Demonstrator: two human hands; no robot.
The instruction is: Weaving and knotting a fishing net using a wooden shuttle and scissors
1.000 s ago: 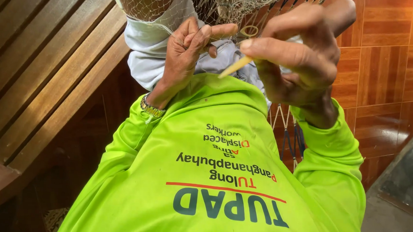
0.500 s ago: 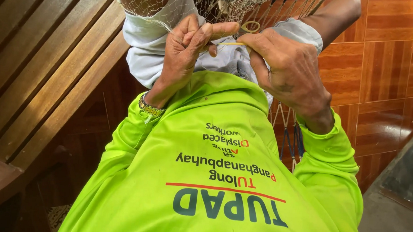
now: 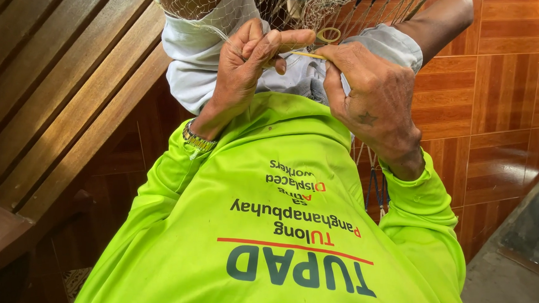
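Note:
I look down over my bright green long-sleeved shirt (image 3: 290, 231) at both hands raised in front of me. My left hand (image 3: 249, 63) pinches a strand of fine fishing net (image 3: 257, 5) between thumb and fingers. My right hand (image 3: 369, 92), knuckles up, grips a thin yellow netting needle (image 3: 307, 54) whose tip points left toward the left thumb. The net hangs from above over my knees, which are covered in pale grey cloth (image 3: 194, 63). A small yellowish ring (image 3: 329, 34) sits in the net just above the needle.
A slatted wooden bench (image 3: 59, 100) runs along the left side. Brown glossy floor tiles (image 3: 501, 107) cover the right, with a grey concrete patch (image 3: 519, 265) at the lower right. Dark cords (image 3: 374, 186) dangle under my right wrist.
My right hand has turned over from palm-up to knuckles-up and dropped lower, bringing the needle from a slanted pose to level against the strand in my left hand.

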